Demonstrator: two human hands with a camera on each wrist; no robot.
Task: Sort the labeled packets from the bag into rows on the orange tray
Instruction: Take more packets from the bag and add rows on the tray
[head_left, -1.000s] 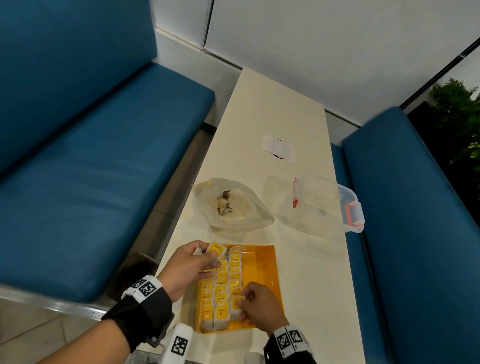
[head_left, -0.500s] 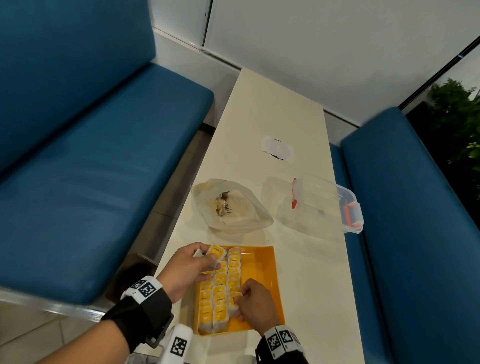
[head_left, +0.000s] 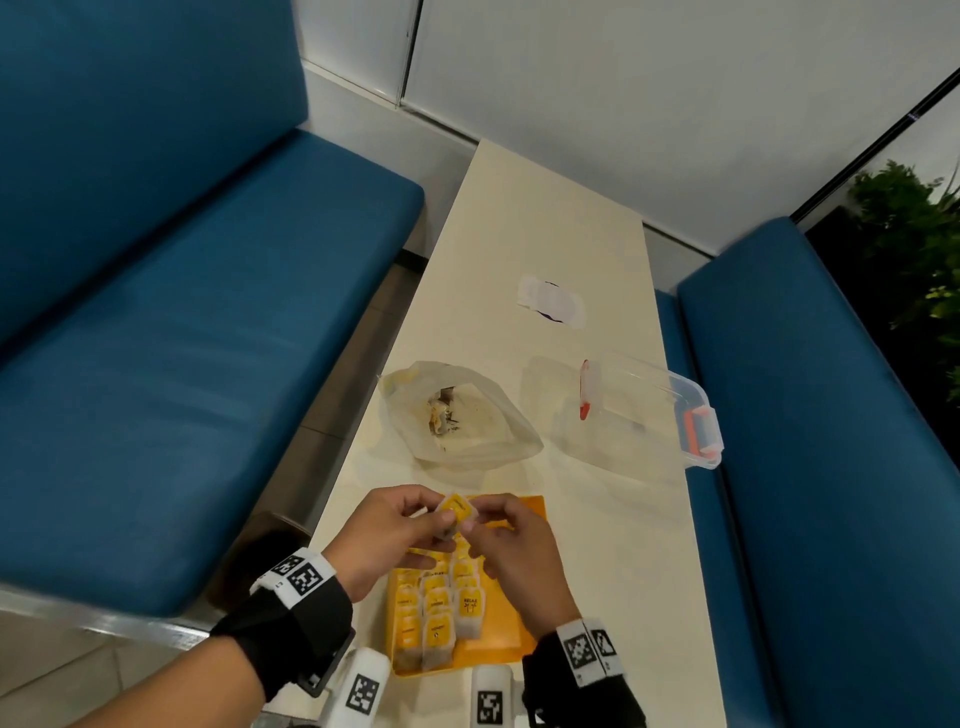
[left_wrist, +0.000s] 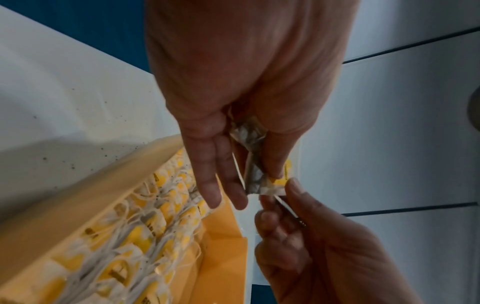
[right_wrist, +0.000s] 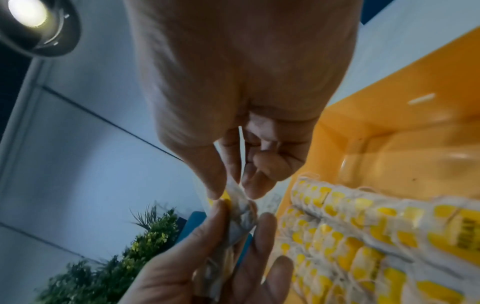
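**Two hands holding one packet above the orange tray**

Left hand (head_left: 387, 535): grip pinched on the near side of a yellow-labelled packet (head_left: 456, 511), raised above the far end of the orange tray (head_left: 511, 613). Centre: the packet is held between both hands; beneath it, rows of packets (head_left: 439, 608) fill the tray's left part on the table (head_left: 613, 519). Right hand (head_left: 511, 545): grip closed with thumb and fingertip on the packet's other edge. Beyond the tray lies the translucent bag (head_left: 457, 415); to its right stands a clear plastic box (head_left: 649, 410).
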